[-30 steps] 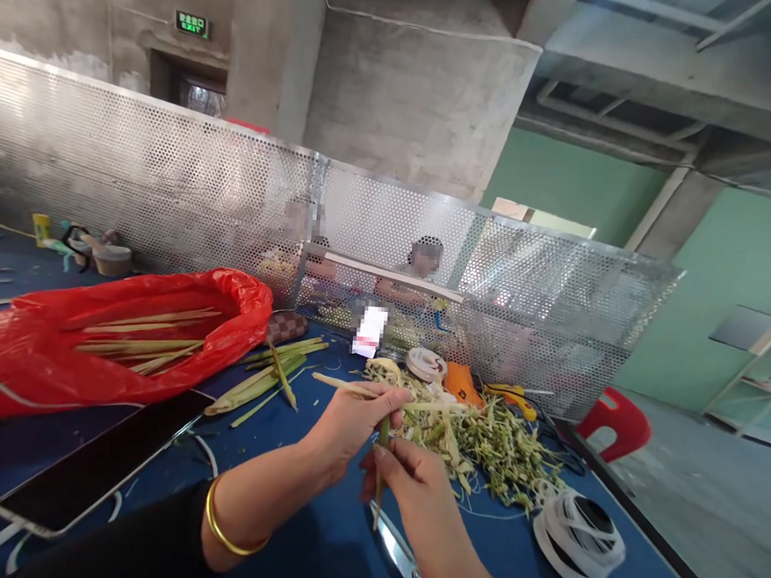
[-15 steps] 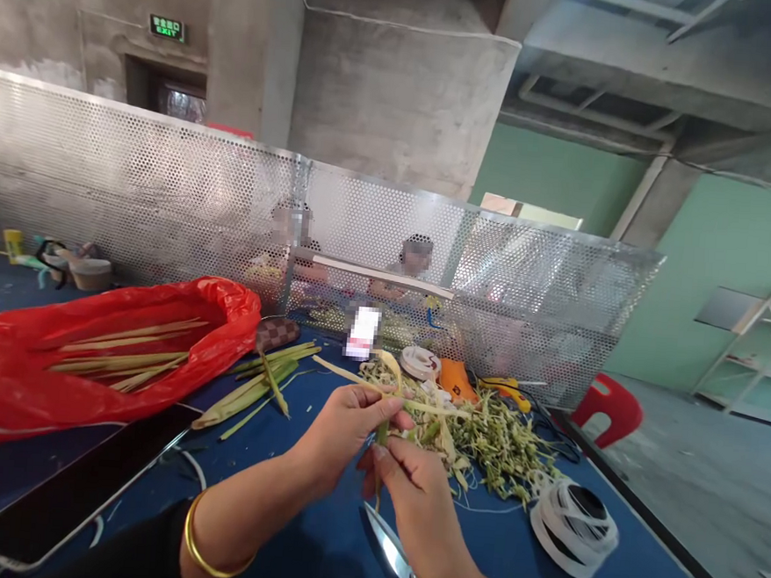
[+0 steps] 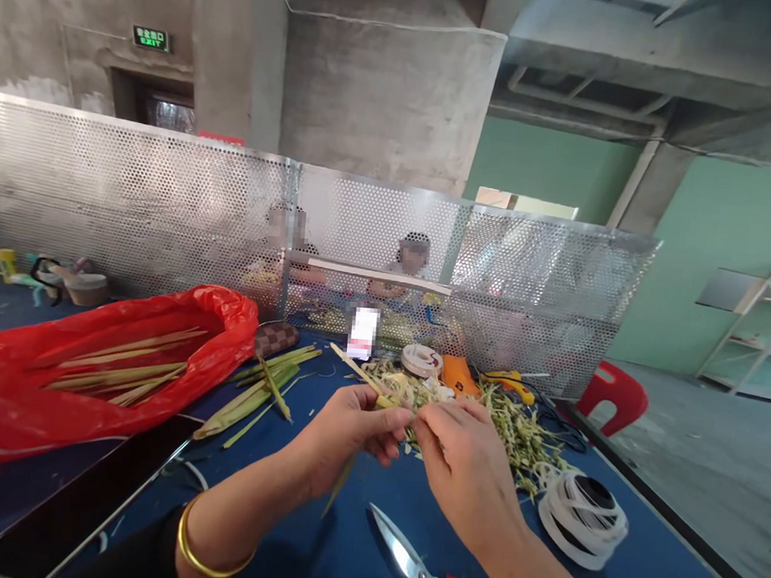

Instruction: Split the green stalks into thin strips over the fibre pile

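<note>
My left hand point(image 3: 359, 424), with a gold bangle on its wrist, pinches a pale dried leaf strip point(image 3: 360, 368). One end of the strip points up and away to the left, and a greenish piece hangs below the palm. My right hand point(image 3: 463, 457) meets the left at its fingertips, closed on the same strip; the exact grip is hidden behind its fingers. Scissors point(image 3: 409, 562) with red handles lie on the blue table just below my hands, blades slightly apart. Behind my hands spreads a heap of green and straw-coloured leaf trimmings point(image 3: 526, 440).
A red plastic bag point(image 3: 225, 313) with long strips lies left, beside more leaves point(image 3: 252, 403) and a dark flat panel point(image 3: 80, 497). White tape coils point(image 3: 584, 523) sit right. A lit phone point(image 3: 362, 331) leans on the perforated metal screen point(image 3: 166, 212); two people sit beyond it.
My right hand has moved up and right, from below the left hand to beside its fingertips. The strip has turned, and the greenish piece now hangs left. More of the scissors shows.
</note>
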`<state>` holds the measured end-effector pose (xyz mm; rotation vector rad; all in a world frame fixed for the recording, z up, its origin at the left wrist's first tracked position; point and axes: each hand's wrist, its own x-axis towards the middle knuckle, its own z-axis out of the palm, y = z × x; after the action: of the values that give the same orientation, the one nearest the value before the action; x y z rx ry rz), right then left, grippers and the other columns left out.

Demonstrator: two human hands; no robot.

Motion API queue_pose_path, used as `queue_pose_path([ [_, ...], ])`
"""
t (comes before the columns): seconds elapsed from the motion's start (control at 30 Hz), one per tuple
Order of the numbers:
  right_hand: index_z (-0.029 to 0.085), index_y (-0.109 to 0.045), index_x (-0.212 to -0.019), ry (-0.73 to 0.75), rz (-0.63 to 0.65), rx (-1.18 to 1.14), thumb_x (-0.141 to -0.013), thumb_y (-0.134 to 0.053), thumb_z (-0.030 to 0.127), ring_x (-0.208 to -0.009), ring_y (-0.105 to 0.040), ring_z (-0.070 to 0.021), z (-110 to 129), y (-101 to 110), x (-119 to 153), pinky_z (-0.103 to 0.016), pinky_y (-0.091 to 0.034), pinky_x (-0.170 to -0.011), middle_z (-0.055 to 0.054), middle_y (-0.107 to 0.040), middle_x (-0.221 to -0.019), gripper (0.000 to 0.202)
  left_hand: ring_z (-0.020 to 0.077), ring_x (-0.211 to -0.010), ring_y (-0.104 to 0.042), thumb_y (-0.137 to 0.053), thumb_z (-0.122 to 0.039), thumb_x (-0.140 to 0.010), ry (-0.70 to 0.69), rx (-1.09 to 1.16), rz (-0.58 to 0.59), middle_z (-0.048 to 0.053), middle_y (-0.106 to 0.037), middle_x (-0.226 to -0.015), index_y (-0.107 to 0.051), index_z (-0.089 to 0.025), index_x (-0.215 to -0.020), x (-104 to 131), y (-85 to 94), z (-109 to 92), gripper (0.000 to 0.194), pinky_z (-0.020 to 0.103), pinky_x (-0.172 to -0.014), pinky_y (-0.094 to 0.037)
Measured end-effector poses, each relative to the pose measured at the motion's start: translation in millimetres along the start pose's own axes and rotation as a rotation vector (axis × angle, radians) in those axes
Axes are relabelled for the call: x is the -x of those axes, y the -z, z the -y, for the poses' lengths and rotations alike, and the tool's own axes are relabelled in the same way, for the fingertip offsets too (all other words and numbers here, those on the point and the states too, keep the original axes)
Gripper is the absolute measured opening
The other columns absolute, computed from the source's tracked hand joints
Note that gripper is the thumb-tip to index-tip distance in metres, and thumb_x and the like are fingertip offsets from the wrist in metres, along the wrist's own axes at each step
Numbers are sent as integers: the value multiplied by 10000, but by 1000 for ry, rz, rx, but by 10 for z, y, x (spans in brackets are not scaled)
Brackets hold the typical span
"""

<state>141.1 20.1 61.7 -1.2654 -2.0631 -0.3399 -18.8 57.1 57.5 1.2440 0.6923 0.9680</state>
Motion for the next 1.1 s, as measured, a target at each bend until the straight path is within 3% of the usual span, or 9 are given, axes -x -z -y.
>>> queue_pose_path([
  [0.13, 205, -484, -580, 12, 80, -13, -894, -422, 191, -526, -402, -132, -37, 58, 3, -326, -345, -699, 10, -515, -542, 321, 76, -430, -498, -725, -349, -682, 22, -67, -80, -1, -591, -563, -612, -124, -618, -26, -2, 25, 260, 209, -454, -401],
  [0.37, 213, -434, -522, -54, 139, -179, -860, -498, 225, -526, -389, -136, -108, 178, -36, -324, -337, -656, 25, -436, -493, 344, 65, -410, -470, -730, -325, -667, 54, -56, -94, -19, -564, -529, -612, -123, -606, -12, 4, -63, 242, 202, -441, -376],
  [0.6, 213, -433, -503, -118, 101, -255, -830, -510, 201, -554, -423, -148, -100, 124, -27, -320, -340, -626, 18, -417, -490, 337, 77, -452, -470, -638, -489, -735, 164, 66, -24, -2, -576, -577, -586, -144, -638, 7, 12, -69, 363, 209, -442, -378],
  [0.77, 214, -449, -490, -87, 77, -299, -810, -529, 194, -536, -400, -138, -130, 113, -37, -321, -335, -631, 23, -410, -476, 331, 45, -418, -405, -724, -358, -672, 141, -49, -126, -50, -511, -510, -595, -141, -655, -40, 10, -45, 253, 183, -426, -308],
  [0.9, 209, -427, -441, -123, 84, -373, -791, -553, 222, -497, -349, -126, -183, 125, -66, -300, -312, -580, 27, -381, -442, 372, 41, -418, -391, -743, -369, -643, 107, -54, -133, -60, -494, -497, -586, -146, -657, -91, 76, -44, 272, 174, -411, -275],
  [1.1, 208, -538, -461, -283, 272, -479, -779, -564, 240, -420, -361, -109, -301, 82, -69, -257, -234, -455, 30, -437, -421, 320, 51, -425, -406, -742, -463, -627, 130, 20, -100, -45, -505, -512, -627, -124, -703, -64, 65, -39, 366, 179, -402, -316],
])
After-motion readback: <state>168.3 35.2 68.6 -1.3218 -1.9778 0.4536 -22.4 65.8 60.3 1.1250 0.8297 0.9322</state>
